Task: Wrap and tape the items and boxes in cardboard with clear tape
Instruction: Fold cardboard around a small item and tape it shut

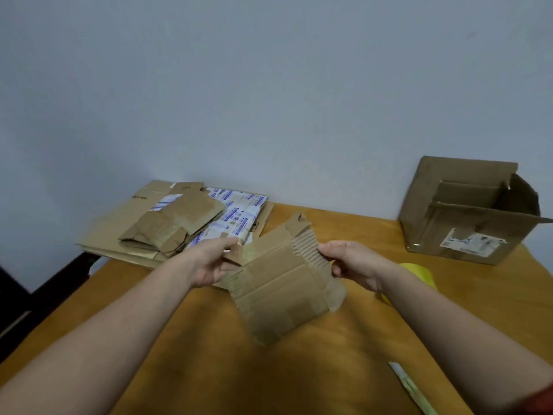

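At the far left of the orange-brown wooden desk (209, 354), a stack of flattened brown cardboard sheets (119, 223) with white-and-blue printed labels, untouched. On top of it, a small folded brown cardboard bundle (167, 232) crossed with glossy tape: judged one item already wrapped and taped. Next, left hand (209, 265) with fingers and thumb pinched on the left edge of a torn, creased piece of brown corrugated cardboard (284, 289), held up above mid-desk, glossy tape remnants on its left part. Right hand (350, 265) clamped on the piece's frayed right edge, flutes exposed. Nothing visibly inside this piece yet; probably being flattened or sized as wrapping, so wrap barely begun here. Behind the right forearm, a round yellow roll (419, 274), likely the tape, resting on the desk, not in hand. Far right, an open brown cardboard box (466, 217) with a torn white label, flaps up, not wrapped or taped. Overall: early, most wrapping and taping left
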